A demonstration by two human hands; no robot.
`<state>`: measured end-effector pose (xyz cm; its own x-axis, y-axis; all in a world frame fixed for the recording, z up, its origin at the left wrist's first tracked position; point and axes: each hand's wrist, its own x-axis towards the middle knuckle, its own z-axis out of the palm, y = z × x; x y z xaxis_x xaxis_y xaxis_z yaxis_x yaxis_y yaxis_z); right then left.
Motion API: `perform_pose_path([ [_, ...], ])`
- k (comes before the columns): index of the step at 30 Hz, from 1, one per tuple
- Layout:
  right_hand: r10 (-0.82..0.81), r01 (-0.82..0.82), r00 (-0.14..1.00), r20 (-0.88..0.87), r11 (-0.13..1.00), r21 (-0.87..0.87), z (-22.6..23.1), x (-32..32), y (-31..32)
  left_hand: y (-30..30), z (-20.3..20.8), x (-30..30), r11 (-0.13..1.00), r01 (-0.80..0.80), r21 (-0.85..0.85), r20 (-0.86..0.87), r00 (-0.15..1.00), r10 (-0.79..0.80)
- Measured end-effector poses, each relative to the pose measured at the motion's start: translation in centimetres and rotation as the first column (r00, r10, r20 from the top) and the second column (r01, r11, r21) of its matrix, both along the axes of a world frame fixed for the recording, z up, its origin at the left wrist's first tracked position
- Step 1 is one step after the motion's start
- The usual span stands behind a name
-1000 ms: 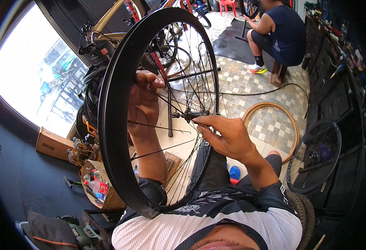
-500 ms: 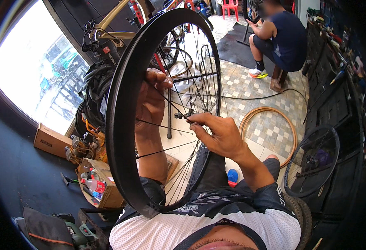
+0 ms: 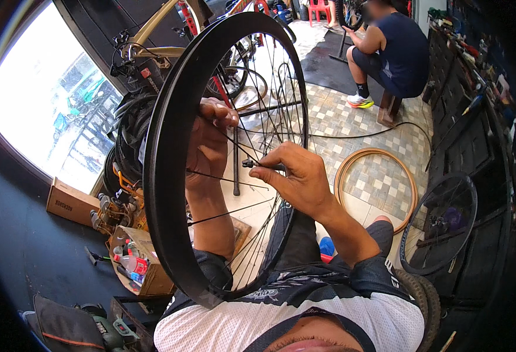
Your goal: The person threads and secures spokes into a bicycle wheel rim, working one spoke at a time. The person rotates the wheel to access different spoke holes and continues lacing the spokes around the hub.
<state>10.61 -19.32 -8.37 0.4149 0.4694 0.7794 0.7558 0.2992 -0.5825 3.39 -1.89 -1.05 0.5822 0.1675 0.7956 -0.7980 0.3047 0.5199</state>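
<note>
A black deep-section bicycle wheel rim (image 3: 165,158) stands upright before me, its lower edge against my shirt. Thin dark spokes (image 3: 258,246) run inside it, and some near the left side end loose in the air. Reaching in behind the rim's left side, my left hand (image 3: 210,141) has its fingers curled around one spoke close to the rim; the rim hides part of the palm. On the right, thumb and forefinger of my right hand (image 3: 299,179) pinch that spoke's other end. A small black part (image 3: 248,163) shows beside these fingertips; I cannot tell what it is.
Another person (image 3: 402,50) sits low at the back right beside a wheel. Tan tyres (image 3: 339,188) lie on the tiles, and a second wheel (image 3: 407,234) leans at right by dark drawers. A carton of bottles (image 3: 158,273) stands left, below hanging black tyres; bicycle frames stand behind.
My right hand has moved slightly left and up, its fingers more bent at the spoke end. The left hand keeps its place at the rim. The whole view has shifted slightly.
</note>
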Motion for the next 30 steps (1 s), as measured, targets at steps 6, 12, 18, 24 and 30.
perform_pose_path([
  [6,0.117,-0.113,0.991,-0.070,0.992,0.056,-0.7,-0.1,1.6,0.1,-0.2,0.1,1.000,-0.016,0.012,0.007,1.000,0.016],
  [12,0.081,-0.097,0.975,-0.209,0.993,-0.067,0.8,-0.8,0.4,0.2,-0.4,0.0,0.999,-0.017,-0.039,-0.015,1.000,0.016],
  [18,0.064,-0.060,0.996,-0.060,0.995,0.074,0.1,-0.2,1.7,0.0,-0.3,0.1,0.999,-0.029,-0.019,0.019,0.999,0.030],
  [24,0.124,-0.137,0.973,-0.193,0.989,-0.056,2.0,-1.3,0.2,-0.2,-0.2,0.0,0.999,-0.038,-0.029,0.013,0.999,0.039],
  [30,0.104,-0.107,0.989,-0.108,0.994,-0.022,1.8,-0.9,0.3,-0.5,0.0,-0.3,0.998,-0.051,0.026,0.023,0.998,0.050],
])
